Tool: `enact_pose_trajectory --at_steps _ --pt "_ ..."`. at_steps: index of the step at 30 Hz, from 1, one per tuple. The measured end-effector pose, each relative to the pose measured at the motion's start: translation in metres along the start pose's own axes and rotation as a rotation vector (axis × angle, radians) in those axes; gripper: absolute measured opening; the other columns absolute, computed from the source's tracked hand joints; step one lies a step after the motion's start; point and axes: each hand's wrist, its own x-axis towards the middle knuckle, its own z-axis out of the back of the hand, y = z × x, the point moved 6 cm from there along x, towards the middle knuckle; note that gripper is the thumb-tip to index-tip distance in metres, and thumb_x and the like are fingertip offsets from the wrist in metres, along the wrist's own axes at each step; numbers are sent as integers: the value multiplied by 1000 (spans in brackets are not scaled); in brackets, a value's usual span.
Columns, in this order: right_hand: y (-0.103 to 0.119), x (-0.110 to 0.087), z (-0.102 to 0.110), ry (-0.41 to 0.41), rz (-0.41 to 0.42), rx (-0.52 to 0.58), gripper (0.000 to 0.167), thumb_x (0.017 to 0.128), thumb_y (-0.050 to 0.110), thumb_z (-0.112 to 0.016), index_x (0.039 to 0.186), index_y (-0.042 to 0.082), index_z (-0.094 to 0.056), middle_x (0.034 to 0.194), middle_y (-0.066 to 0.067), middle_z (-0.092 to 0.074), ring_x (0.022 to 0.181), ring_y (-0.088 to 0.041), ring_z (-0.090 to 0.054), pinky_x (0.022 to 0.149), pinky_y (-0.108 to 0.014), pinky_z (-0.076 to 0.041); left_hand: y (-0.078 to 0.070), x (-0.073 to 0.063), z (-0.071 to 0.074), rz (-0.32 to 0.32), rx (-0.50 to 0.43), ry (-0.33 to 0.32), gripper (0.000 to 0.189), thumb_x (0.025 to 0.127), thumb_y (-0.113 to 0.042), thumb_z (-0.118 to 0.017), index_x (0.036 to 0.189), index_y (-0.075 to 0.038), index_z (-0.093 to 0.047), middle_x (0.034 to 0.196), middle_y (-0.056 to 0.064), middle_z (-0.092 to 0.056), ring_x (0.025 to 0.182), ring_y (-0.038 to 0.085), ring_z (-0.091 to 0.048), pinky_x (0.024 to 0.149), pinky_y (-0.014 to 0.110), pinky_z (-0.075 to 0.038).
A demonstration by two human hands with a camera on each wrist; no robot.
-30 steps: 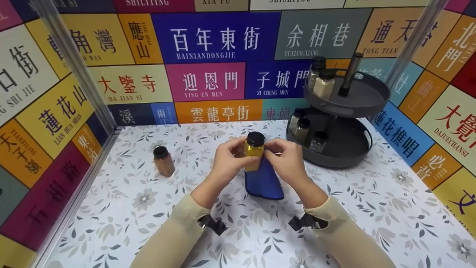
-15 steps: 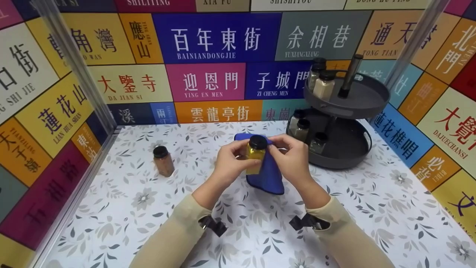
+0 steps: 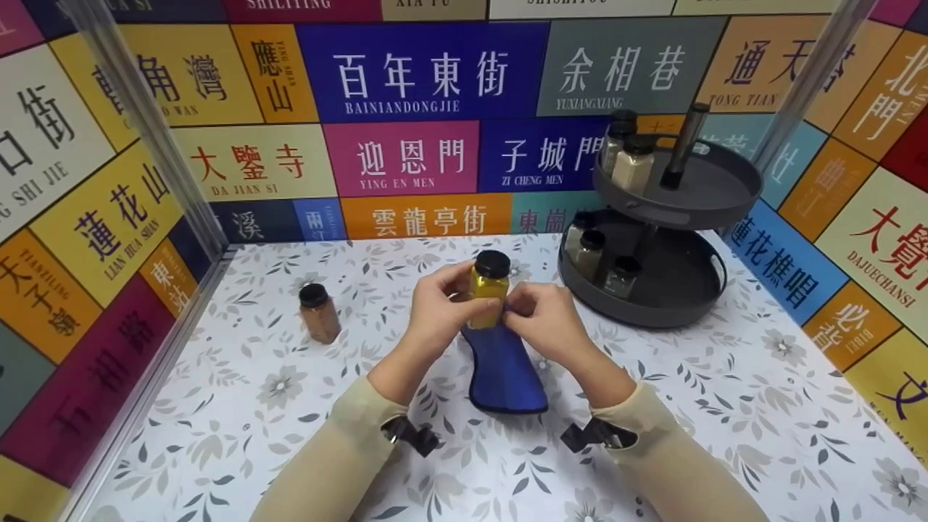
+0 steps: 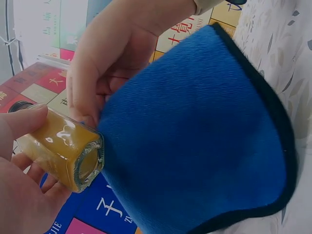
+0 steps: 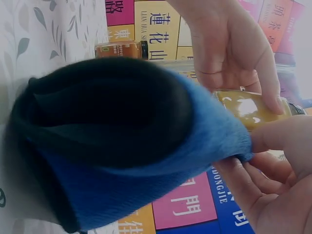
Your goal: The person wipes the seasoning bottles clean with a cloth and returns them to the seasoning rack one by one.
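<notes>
My left hand grips a glass spice jar with yellow powder and a black lid, held upright over the table. In the left wrist view the jar shows its clear glass base, with the thumb along its side. My right hand pinches a blue cloth with dark edging against the jar's right side. The cloth hangs down below the jar toward me. From the right wrist view, the cloth bunches between thumb and fingers, its loose part folded over in front of the camera.
A black-lidded jar of brown powder stands on the flower-patterned table at left. At back right is a dark two-tier round rack with several jars, including a cream-coloured one on top. Sign-printed walls enclose the table.
Both hands shifted right, then back left, with the jar and cloth. The cloth, which had spread behind the jar half a second ago, now hangs lower in front.
</notes>
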Motion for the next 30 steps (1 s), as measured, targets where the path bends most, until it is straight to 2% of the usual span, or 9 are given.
enact_pose_trajectory --at_steps 2,5,11,15,18,22,30 --pt "0 -1 0 1 0 -3 5 83 8 -77 87 5 -78 81 -5 -79 72 -12 -69 70 -28 -57 0 1 -1 5 -1 4 56 81 -9 -90 134 -8 -74 114 12 -78 102 19 -70 99 35 -60" --pt "3 -2 3 -43 23 7 4 85 8 -77 86 5 -79 82 -5 -80 73 -13 -71 71 -28 -59 -2 1 -1 0 -3 12 56 81 -9 -90 134 -8 -74 113 12 -78 101 18 -70 99 34 -60" --pt "14 -5 15 -199 109 108 7 88 2 -77 92 5 -82 87 -7 -81 77 -14 -76 70 -21 -61 -3 0 -1 -13 -8 44 56 81 -7 -90 134 -10 -74 110 11 -78 99 17 -70 97 33 -60" --pt "19 -7 26 -323 153 185 9 88 -4 -78 95 1 -82 92 -11 -81 81 -7 -76 70 -18 -61 1 -1 -5 -1 9 80 56 81 -9 -91 134 -12 -75 104 8 -76 95 16 -69 96 34 -61" --pt "20 -9 31 -380 170 227 10 89 -4 -79 97 0 -81 94 -12 -81 83 -4 -75 71 -19 -61 4 -2 -9 11 21 101 57 80 -10 -92 134 -13 -75 99 6 -73 94 16 -67 97 35 -61" --pt "17 -8 33 -382 155 240 10 90 -2 -78 99 3 -82 96 -11 -81 86 -3 -76 74 -19 -62 8 -2 -10 22 33 105 58 79 -9 -93 133 -12 -75 99 5 -73 94 15 -67 97 36 -61" --pt "12 -4 28 -283 72 139 10 89 1 -79 97 6 -82 93 -7 -81 81 -13 -76 72 -20 -62 10 -1 -9 3 33 85 59 79 -9 -92 134 -9 -74 107 11 -78 97 15 -71 94 33 -61"
